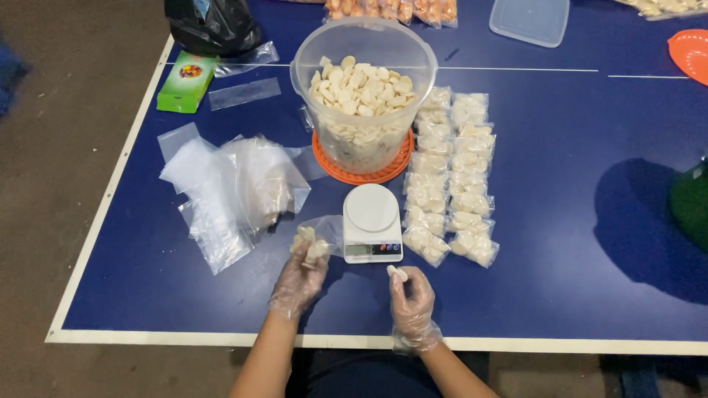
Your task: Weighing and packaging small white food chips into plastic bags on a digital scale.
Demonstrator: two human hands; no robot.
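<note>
Blue tabletop (560, 243) carries everything here, and you work at its near edge in thin clear gloves. Your left hand (299, 280) has its fingers closed round a small clear bag (313, 243) that already holds several pale crackers; the bag stands roughly upright in your grip, its long axis running away from you, and its mouth seems to open upward toward the scale, though the crumpled film makes that hard to read. Your right hand (411, 298) pinches one or two more crackers (397, 273) at the fingertips, the other fingers loosely curled, just below the front of the scale.

The small white kitchen scale (372, 222) sits between your hands and the tub, its round pan bare, its display facing you. Behind it the large clear tub (363, 96) stands on an orange tray (361, 173) and is more than half full of loose crackers.

As for progress, a fair share looks done: two neat columns of filled bags (451, 177) lie right of the scale, running from the tub toward you. Much appears left too, judging by the tub's level and the loose heap of unused clear bags (232, 191) on your left. The bag in hand looks only partly filled and has not been weighed.

Farther off lie a green box (187, 81), a black bag (214, 26) and a clear lid (531, 21).
</note>
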